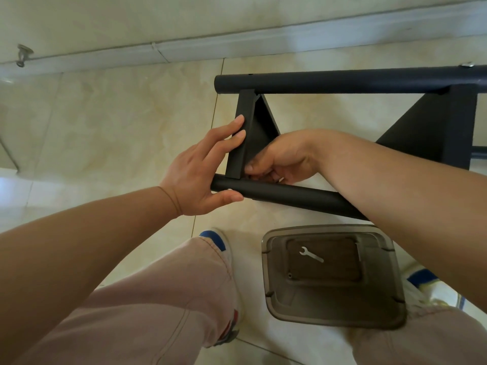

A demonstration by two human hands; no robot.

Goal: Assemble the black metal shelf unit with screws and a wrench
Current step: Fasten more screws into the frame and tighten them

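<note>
The black metal shelf unit lies on its side on the tiled floor, with a far tube [342, 81] and a near tube [290, 194] joined by a flat shelf panel [243, 138]. My left hand [203, 172] has straight fingers pressed on the panel's outer face and its thumb under the near tube's end. My right hand [279, 162] curls its fingers at the joint of panel and near tube; what they pinch is hidden. A small silver wrench [311, 254] lies in a brown plastic tray [334, 309] on the floor.
A second shelf panel [442, 127] joins the tubes at the right. A screw head [467, 65] shows on the far tube. My knees and a shoe [221, 243] are below. A metal door stop [23, 55] sits by the wall's skirting.
</note>
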